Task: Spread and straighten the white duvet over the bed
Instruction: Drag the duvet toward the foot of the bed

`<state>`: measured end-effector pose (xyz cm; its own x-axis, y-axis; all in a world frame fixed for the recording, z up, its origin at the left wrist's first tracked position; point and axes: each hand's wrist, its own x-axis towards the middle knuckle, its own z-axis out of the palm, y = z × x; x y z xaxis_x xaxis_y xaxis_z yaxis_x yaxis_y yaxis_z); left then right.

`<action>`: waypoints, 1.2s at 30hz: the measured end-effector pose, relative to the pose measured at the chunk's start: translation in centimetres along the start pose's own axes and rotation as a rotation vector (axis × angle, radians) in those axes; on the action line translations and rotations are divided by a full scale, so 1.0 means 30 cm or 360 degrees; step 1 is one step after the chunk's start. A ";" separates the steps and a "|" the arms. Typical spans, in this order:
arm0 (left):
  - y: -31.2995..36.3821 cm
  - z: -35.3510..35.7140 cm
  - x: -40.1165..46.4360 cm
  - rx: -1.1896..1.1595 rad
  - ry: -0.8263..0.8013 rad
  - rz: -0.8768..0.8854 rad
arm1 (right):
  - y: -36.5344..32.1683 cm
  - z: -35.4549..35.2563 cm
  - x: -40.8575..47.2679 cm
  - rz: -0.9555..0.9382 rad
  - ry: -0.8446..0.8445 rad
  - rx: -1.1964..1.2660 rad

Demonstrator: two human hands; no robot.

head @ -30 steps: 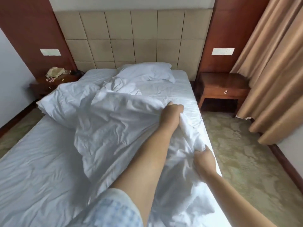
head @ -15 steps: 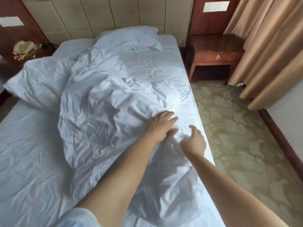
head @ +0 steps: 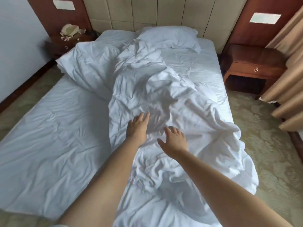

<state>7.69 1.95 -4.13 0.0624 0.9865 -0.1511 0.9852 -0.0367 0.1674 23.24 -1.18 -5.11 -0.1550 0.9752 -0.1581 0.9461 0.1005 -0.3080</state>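
Head view: left-hand fingers straight and slightly fanned, laid flat on crumpled cloth, gripping nothing; left hand resting at about the centre of the frame. Right-hand fingers likewise extended and spread, thumb out toward nine o'clock, pressed or hovering on the fabric with nothing held; contact hard to confirm from blur. Right hand just beside the left, toward four o'clock of it. Beneath both palms, the white duvet: bunched in a long ridge running from twelve o'clock down to six, piled over the right half of the bed, one corner spilling off the mattress edge at four o'clock toward the carpet. Bare wrinkled sheet across the whole side from seven to ten o'clock. Pillow at twelve, a second pillow at eleven, half pushed off the left edge. Nightstand at two o'clock, curtain at three. Likely trouble: flat palms only sliding over the top layer, deepening creases rather than opening the folded bulk. Without a grip on an edge or corner, little chance of carrying cloth over to nine o'clock. Any further tug toward four o'clock risks dragging the overhang onto the floor. A hard sweep toward eleven risks knocking the perched pillow off.
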 end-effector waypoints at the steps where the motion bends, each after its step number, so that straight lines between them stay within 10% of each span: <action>1: -0.068 0.030 -0.023 -0.0070 -0.0014 -0.0102 | -0.042 0.046 0.005 -0.0046 -0.0160 0.0018; 9: -0.449 0.370 -0.184 -0.0444 -0.0477 -0.0500 | -0.234 0.471 0.014 -0.0152 -0.0730 -0.0425; 15: -0.536 0.529 -0.170 -0.0580 -0.0515 -0.0422 | -0.261 0.617 0.080 0.0017 -0.0664 -0.0705; 21: -0.583 0.550 -0.162 -0.0646 -0.0646 -0.0443 | -0.318 0.609 0.078 -0.0224 -0.0245 -0.0351; 27: -0.539 0.433 -0.173 -0.0730 -0.0755 -0.0608 | -0.377 0.312 0.117 0.0485 0.0157 0.0617; 36: -0.105 0.093 -0.075 -0.1538 -0.0087 -0.0381 | -0.160 -0.220 0.031 0.0474 0.0852 0.0994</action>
<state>4.89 -0.61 -7.03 -0.0894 0.9414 -0.3252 0.4215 0.3316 0.8440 20.43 0.54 2.41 0.3767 0.9210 0.0995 0.5726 -0.1471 -0.8065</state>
